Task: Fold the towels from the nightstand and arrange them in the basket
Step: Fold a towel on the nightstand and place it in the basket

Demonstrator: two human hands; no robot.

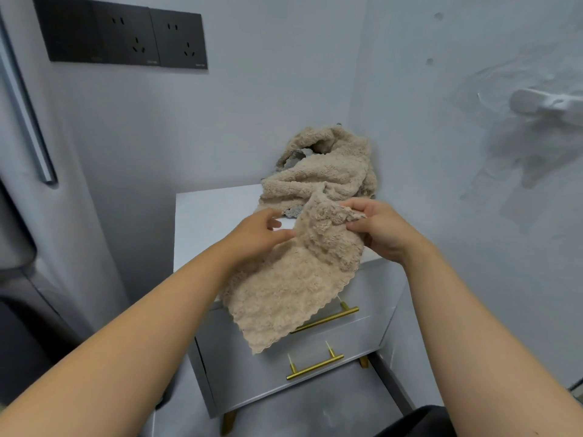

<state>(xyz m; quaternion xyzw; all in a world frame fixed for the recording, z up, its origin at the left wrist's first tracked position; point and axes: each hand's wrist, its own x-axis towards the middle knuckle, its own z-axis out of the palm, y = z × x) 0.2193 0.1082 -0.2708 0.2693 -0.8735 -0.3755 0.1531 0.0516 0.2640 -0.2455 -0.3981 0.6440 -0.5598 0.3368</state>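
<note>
**A:** Where's the towel at, and what are the hands doing?

**B:** Nearest the camera, a beige towel [290, 285] hangs down over the front of the white nightstand [205, 222]. Its wavy-edged bottom corner covers part of the upper gold handle [334, 316]. A second handle [315, 367] sits at 6 o'clock from that.

Both hands are clamped on the towel's top end. The left hand [258, 231] pinches the edge at 9 o'clock and the right hand [378, 228] bunches the corner at 3 o'clock. They're close together with only cloth between them.

**A:** Anything behind?

**B:** At 12 o'clock from the hands there's a crumpled heap [321, 171] of more beige towels on the nightstand's back corner, against the wall, with a bit of grey poking out. Farthest off, at 10 o'clock, there are dark sockets [126, 36] on the wall.
</note>
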